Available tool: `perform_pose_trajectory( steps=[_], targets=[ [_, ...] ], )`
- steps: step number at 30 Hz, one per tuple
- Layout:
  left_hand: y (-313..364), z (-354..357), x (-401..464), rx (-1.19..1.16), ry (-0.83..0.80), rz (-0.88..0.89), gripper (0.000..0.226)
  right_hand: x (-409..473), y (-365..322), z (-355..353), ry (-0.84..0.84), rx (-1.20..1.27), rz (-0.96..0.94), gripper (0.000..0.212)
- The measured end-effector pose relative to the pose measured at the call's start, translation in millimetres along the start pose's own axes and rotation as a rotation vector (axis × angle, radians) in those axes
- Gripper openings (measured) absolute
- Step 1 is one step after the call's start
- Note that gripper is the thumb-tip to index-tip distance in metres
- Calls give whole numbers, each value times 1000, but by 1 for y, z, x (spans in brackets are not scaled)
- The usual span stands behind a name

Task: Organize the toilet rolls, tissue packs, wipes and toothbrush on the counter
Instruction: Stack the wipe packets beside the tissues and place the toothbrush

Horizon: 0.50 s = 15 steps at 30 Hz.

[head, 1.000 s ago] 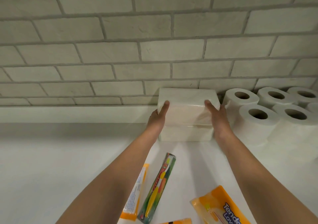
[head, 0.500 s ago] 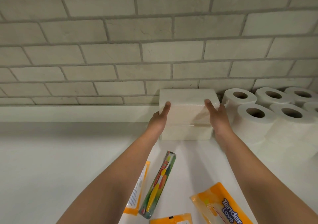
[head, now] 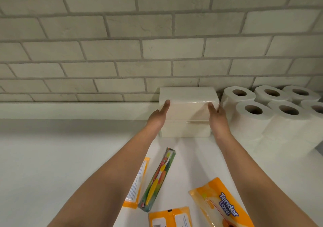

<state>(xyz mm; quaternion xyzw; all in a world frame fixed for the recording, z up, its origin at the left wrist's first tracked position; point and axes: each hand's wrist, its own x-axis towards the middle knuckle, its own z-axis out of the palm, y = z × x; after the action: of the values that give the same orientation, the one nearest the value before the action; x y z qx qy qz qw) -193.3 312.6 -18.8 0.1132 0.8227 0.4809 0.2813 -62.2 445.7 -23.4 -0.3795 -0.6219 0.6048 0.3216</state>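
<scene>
Where the two forearms cross the lower half of the view, they hide part of what lies on the white worktop (head: 52, 157): the left arm covers most of one orange wipes pack (head: 138, 185), so only a narrow strip of it shows. A second wipes pack (head: 170, 217) is cut off by the bottom edge, and a third, printed "Tender Love" (head: 222, 207), runs under the right arm and out of frame. That makes three wipes packs in view. One toothbrush (head: 158, 176), in green and red packaging, lies slanted between the arms, just beside the strip-like pack.

Two white tissue packs are stacked against the brick wall (head: 157, 52): the upper tissue pack (head: 189, 99) sits on the lower tissue pack (head: 185, 128). The left hand (head: 158, 116) presses the stack's left side with straight fingers, and the right hand (head: 217, 116) presses its right side the same way; the far fingers of both are hidden behind the packs.

Just right of the stack stand the toilet rolls (head: 253, 115), upright with cores showing. Six can be counted, in two rows, though the rightmost ones are cut off by the frame edge, and whether more stand beyond it cannot be told.
</scene>
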Motion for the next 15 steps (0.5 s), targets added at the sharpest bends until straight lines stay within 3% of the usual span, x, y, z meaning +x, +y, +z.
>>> perform_pose_trajectory(
  steps=[5, 11, 15],
  targets=[
    [-24, 10, -6, 12, 57, 58, 89, -36, 20, -21, -74, -63, 52, 59],
    [-89, 30, -44, 178, 115, 161, 55, -69, 52, -55, -208, -244, 148, 44],
    [-128, 34, -73, 583, 133, 266, 35, -82, 61, -75, -454, -381, 270, 34]
  ],
)
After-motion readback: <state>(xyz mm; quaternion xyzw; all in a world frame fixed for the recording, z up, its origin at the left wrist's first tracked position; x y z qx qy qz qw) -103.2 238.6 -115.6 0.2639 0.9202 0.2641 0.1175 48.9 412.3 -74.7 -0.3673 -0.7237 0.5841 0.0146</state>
